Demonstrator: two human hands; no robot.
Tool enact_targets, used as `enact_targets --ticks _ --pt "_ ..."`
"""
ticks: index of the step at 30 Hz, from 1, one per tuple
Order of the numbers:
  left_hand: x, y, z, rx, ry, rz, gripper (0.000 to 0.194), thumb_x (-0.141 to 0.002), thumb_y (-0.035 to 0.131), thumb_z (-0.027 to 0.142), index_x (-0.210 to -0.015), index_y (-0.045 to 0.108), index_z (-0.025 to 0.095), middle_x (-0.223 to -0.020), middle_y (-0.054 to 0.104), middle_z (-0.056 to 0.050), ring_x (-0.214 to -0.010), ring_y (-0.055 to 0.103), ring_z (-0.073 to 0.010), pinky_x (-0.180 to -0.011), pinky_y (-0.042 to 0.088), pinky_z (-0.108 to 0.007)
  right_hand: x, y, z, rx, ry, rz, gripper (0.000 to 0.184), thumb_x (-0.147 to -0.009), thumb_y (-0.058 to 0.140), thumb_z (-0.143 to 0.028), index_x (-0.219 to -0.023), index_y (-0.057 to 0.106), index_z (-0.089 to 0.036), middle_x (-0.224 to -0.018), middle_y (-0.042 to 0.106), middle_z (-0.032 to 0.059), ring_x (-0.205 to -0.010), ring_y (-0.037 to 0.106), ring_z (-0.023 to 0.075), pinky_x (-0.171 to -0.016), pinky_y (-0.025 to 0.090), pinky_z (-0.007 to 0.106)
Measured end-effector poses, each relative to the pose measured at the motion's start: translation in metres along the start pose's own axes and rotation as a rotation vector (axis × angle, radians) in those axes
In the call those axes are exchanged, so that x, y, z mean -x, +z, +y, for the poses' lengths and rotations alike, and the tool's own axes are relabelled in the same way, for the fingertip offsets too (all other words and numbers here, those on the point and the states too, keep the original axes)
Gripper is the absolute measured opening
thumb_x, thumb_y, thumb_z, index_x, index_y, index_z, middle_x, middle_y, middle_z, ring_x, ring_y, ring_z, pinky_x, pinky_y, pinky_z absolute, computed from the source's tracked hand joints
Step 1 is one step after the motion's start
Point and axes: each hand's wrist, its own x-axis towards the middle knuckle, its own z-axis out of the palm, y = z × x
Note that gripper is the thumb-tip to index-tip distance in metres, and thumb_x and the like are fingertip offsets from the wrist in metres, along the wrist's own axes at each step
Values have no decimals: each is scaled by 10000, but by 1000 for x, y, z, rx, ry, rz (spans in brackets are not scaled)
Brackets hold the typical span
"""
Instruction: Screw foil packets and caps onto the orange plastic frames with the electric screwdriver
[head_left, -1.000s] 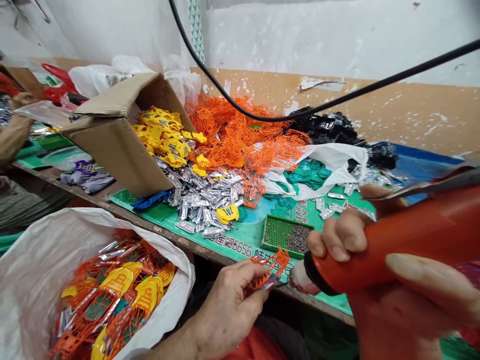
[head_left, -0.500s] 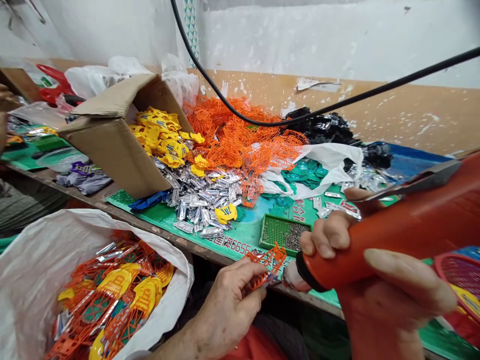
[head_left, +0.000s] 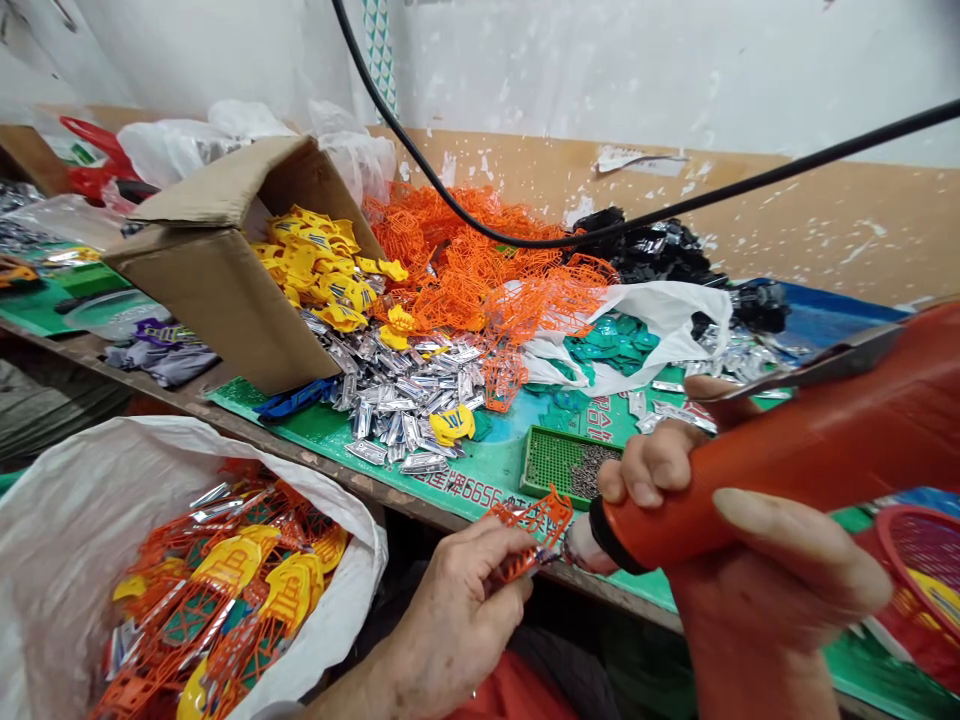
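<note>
Near the table's front edge, my left hand pinches an orange lattice plastic part between thumb and fingers. My right hand is wrapped round an orange-red electric screwdriver, held slanting down to the left. Its pale nose meets the inner side of the orange part; the exact contact at the bit is too small to make out. Just behind the held part stands a green tray with small metal screws heaped at its right side.
A white sack of assembled orange and yellow parts stands at left. On the table are a tilted cardboard box with yellow pieces, silver pieces, an orange lattice heap and a red basket. A black cable hangs across.
The screwdriver in my right hand has moved slightly left, closer in to the orange part. My left hand keeps its pinch. At far left, another person's hand has left the view.
</note>
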Motion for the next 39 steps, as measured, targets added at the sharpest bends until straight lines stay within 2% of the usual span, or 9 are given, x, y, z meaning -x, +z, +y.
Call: enact_targets --ticks 2,5,7,11,14,22,31,39 --pt "1 1 -3 34 -20 9 245 -773 551 81 -922 731 155 -824 654 -34 -794 588 -173 -742 438 -270 -1 0 0 9 -5 -1 337 -667 748 -279 -991 658 -262 -660 576 -9 -561 532 140 -583 497 323" --pt "0 0 -5 131 -21 12 373 -818 548 123 -1159 682 195 -1014 691 -52 -911 613 -188 -838 452 -290 -2 -1 0 10 -17 -4 375 -676 737 -273 -1040 649 -254 -668 581 -9 -564 538 135 -590 505 319" --pt "0 -2 -5 144 11 0 421 -838 538 131 -1229 652 234 -1029 688 -46 -914 610 -183 -835 454 -287 -3 -1 -1 1 -16 -4 414 -679 734 -270 -1081 637 -257 -669 587 -11 -573 545 135 -597 509 318" --pt "-3 -6 -1 58 104 -21 381 -861 517 125 -1157 707 272 -818 641 -23 -750 559 -152 -696 436 -254 -6 1 0 -13 -18 -5 404 -678 735 -263 -1070 639 -277 -669 596 -18 -575 551 131 -593 507 306" --pt "-5 -6 2 20 118 -27 343 -874 512 130 -1093 742 262 -776 606 -28 -725 539 -150 -668 419 -253 -7 3 1 2 -22 -1 320 -676 737 -265 -985 655 -282 -668 601 -15 -571 554 133 -581 503 305" --pt "-9 0 2 28 19 -38 260 -860 551 154 -976 779 206 -715 542 -22 -713 515 -162 -654 379 -270 -8 4 2 15 -10 31 241 -662 747 -266 -884 653 -254 -655 594 -14 -568 558 135 -573 502 306" --pt "-11 -4 1 101 -95 -61 257 -838 578 217 -1006 772 212 -693 474 -3 -708 469 -163 -653 353 -279 -6 3 0 45 -33 26 216 -691 729 -236 -890 649 -258 -685 610 -16 -599 573 129 -616 516 304" --pt "-12 -2 -2 135 -100 -44 233 -836 578 248 -890 799 200 -693 536 -21 -691 496 -157 -645 363 -274 -4 4 0 47 -34 18 265 -699 735 -232 -945 648 -278 -697 613 -19 -610 582 131 -633 526 312"
